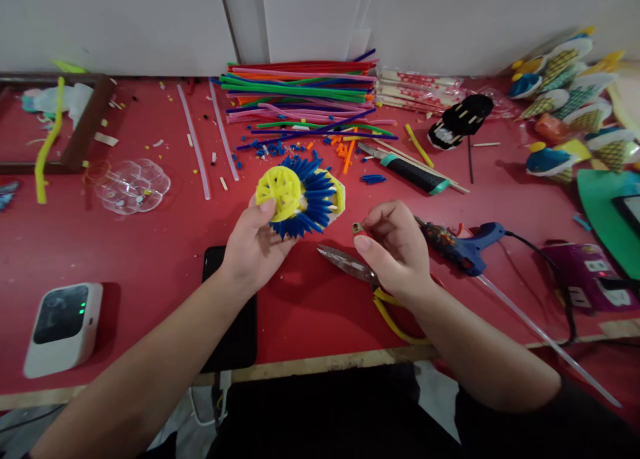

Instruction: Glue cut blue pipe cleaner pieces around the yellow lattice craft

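Note:
A craft piece with a yellow disc (278, 194) and a ring of blue fuzzy spikes (317, 192) rests in my left hand (257, 246), the thumb pressed on the disc. A second yellow part (339, 194) with a pale edge shows behind the spikes. To its right, my right hand (395, 249) pinches a small metallic-looking piece (357, 228) between thumb and forefinger; the piece is too small to name. Scissors with yellow handles (350, 262) lie partly beneath my right hand.
Coloured pipe cleaners (300, 89) lie along the back. A cutter knife (415, 172), a blue glue gun (473, 249) and plush ducks (550, 159) are to the right. A black phone (230, 332), a white device (65, 329) and a clear flower-shaped tray (133, 186) are left.

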A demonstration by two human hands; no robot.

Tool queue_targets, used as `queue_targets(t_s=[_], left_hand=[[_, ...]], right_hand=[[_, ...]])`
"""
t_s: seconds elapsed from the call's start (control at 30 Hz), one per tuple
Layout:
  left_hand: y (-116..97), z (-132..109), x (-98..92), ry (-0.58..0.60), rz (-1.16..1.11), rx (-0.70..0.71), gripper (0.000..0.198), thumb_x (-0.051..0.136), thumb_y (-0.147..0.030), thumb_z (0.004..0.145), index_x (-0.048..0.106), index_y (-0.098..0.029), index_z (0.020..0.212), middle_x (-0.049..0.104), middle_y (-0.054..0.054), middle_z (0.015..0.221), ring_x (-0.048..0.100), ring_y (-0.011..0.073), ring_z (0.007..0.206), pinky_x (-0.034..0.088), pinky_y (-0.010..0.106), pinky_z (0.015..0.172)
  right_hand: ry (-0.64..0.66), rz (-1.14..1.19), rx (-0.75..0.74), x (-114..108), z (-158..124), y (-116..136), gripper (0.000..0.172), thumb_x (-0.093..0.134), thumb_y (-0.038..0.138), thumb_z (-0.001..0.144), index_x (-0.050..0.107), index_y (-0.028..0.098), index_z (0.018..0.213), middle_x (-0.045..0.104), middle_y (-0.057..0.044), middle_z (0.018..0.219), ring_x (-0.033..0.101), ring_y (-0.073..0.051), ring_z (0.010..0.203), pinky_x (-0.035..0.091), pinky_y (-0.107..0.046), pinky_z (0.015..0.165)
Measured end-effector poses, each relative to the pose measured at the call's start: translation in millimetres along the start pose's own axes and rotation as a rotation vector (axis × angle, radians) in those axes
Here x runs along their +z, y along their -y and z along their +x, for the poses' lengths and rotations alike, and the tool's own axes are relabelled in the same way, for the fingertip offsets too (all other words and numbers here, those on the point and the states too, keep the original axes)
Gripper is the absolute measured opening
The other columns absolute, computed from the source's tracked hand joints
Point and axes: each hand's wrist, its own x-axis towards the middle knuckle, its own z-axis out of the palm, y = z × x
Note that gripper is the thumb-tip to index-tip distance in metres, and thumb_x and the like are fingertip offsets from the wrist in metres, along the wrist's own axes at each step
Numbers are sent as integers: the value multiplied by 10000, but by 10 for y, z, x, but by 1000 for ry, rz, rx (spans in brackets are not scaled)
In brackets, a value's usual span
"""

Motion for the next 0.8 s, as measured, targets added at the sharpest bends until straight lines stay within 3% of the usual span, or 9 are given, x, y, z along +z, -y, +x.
queue_targets(t_s=[0.23, 0.33, 0.63, 0.8], left_hand=[[11, 10, 1, 25, 6, -38, 384, 786, -397, 713, 625, -221, 1014, 737, 26, 983, 717, 210, 889, 607, 330, 762], [10, 7, 16, 18, 22, -59, 388, 767, -366, 738, 610, -234, 1066, 729, 29, 1015, 718, 220, 905, 603, 351, 777], [21, -1, 6, 50, 86, -80, 650, 833, -384, 643, 533, -255, 1205, 716, 40, 1105, 711, 256, 1002, 602, 317, 716], [33, 8, 4, 61, 105, -73, 742, 866, -401, 599, 501, -248, 1228, 700, 41, 1148, 709, 240, 959, 595, 302, 676]], right_hand=[[35, -23, -9, -4, -8, -15, 255, 718, 384, 855, 504, 253, 898, 482, 62, 691, 370, -86, 524, 263, -252, 457], [56, 15, 13, -10, -21, -40, 312, 733, 409, 849, 459, 261, 875, 459, 67, 712, 330, -81, 520, 253, -261, 467], [113, -6, -15, -34, -37, -47, 371, 707, 402, 867, 365, 263, 825, 462, 68, 697, 317, -81, 519, 254, -271, 487], [144, -29, -48, -28, -41, -42, 365, 703, 367, 857, 354, 265, 823, 421, 90, 646, 293, -72, 491, 244, -259, 476]])
